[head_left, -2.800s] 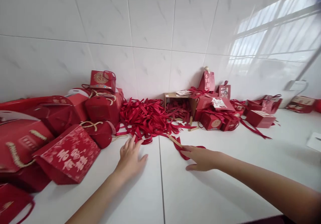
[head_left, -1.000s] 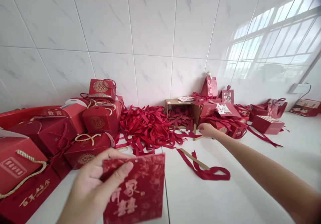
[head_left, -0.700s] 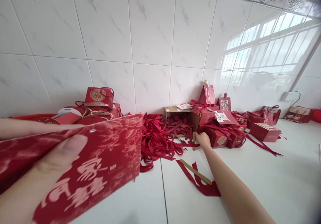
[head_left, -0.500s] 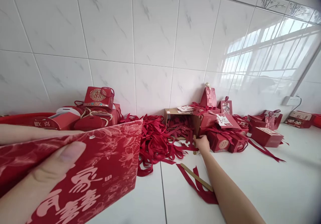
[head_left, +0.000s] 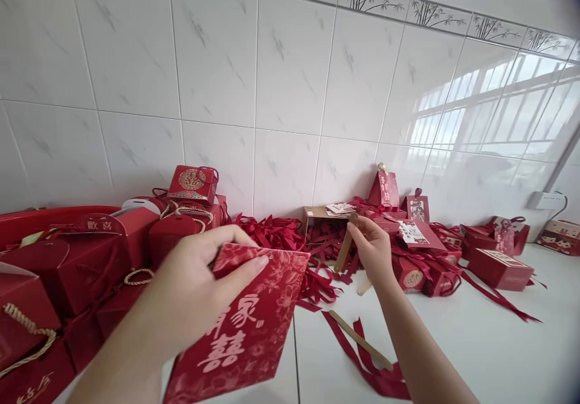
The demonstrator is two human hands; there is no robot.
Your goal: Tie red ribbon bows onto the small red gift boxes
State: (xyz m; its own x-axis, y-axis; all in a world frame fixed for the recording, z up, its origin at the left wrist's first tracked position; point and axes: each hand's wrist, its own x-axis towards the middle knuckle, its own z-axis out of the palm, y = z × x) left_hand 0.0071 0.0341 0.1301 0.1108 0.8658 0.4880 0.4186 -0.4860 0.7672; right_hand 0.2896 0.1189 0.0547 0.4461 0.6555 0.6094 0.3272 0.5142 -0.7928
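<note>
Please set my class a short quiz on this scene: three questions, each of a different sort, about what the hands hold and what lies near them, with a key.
1. Which thing does the left hand hold?
A. a loop of twisted cream rope
B. a flat red cardboard piece with pale printed flowers and characters
C. a white plastic wall socket

2. True or false: the right hand is pinching a flat tan round-ended stick.

3. Fill in: on the white tabletop, towards the bottom of the view, another tan stick lies across a loose ____.

Key
1. B
2. True
3. red fabric ribbon
</note>
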